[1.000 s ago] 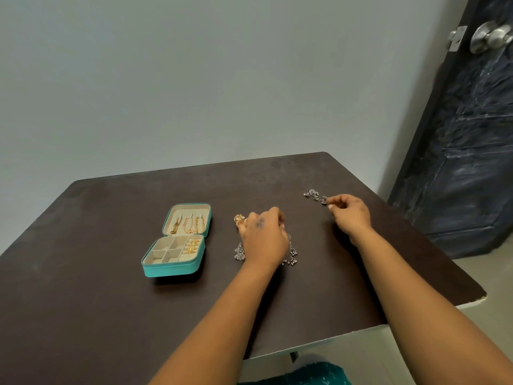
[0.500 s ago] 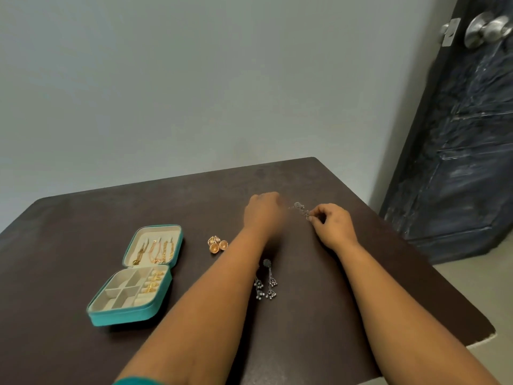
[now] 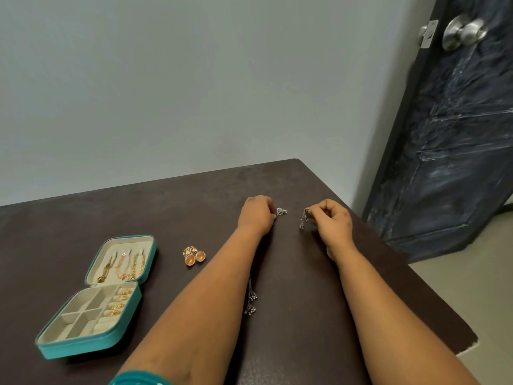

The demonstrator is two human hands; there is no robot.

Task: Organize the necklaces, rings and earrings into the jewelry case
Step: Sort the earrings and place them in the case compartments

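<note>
A teal jewelry case [image 3: 91, 347] lies open at the left of the dark table [image 3: 319, 315]. Gold necklaces hang in its lid and gold rings fill its right slots. My left hand [image 3: 256, 215] pinches a small silver earring [image 3: 281, 211] near the far right of the table. My right hand [image 3: 331, 222] holds a matching silver earring [image 3: 304, 218] that dangles from its fingertips. A pair of gold earrings [image 3: 194, 255] lies between the case and my left forearm. Silver dangling earrings [image 3: 251, 298] lie partly hidden under my left forearm.
The table's right edge [image 3: 433, 290] drops to a beige floor. A dark door [image 3: 458, 140] with a metal knob stands at the right. A pale wall runs along the table's far side.
My left hand left the silver dangling earrings and reached right to the small silver earrings. Each hand now pinches one of them, and they have been drawn apart.
</note>
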